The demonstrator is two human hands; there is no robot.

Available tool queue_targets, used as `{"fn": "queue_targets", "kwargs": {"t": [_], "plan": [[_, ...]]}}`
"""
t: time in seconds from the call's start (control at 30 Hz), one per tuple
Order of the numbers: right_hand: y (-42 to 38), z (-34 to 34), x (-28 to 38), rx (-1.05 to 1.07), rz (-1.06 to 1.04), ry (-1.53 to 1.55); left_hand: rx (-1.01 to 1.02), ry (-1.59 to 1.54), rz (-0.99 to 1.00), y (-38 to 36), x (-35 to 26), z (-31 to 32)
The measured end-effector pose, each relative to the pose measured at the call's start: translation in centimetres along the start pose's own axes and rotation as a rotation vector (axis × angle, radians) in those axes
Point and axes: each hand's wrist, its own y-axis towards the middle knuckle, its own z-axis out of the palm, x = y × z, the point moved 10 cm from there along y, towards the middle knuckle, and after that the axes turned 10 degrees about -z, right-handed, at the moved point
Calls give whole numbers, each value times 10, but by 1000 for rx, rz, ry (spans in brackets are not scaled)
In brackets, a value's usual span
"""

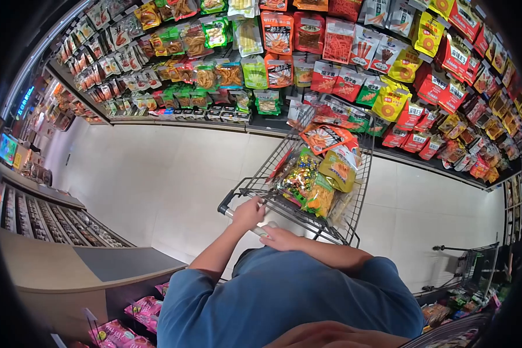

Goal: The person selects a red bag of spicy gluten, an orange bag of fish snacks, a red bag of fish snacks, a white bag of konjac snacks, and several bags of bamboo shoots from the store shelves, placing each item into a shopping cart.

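Between snack shelves [226,75], both hands [248,213] clamped on the cart handle [238,217], bare floor [156,185] leftward

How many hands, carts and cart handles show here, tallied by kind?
Hands on the cart handle: 2, the left hand and the right hand
Shopping carts: 2, the loaded cart and a second cart at the right
Cart handle being gripped: 1
Total: 5
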Motion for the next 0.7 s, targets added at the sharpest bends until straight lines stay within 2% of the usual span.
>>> {"fn": "queue_targets", "kwargs": {"t": [0.1,0.3,0.4,0.5,0.7], "plan": [[-9,28,21,115,-68,-9,-70,40,-42,-37,24,2],[-13,94,44,291,-207,39,-72,20,-199,-100,86,8],[-16,119,41,397,-243,17,-72,24,-256,-125,96,9],[-16,126,51,501,-243,-21,-76,27,-288,-139,112,14],[-5,111,62,571,-309,-124,-76,-18,-380,-144,129,18]]}}
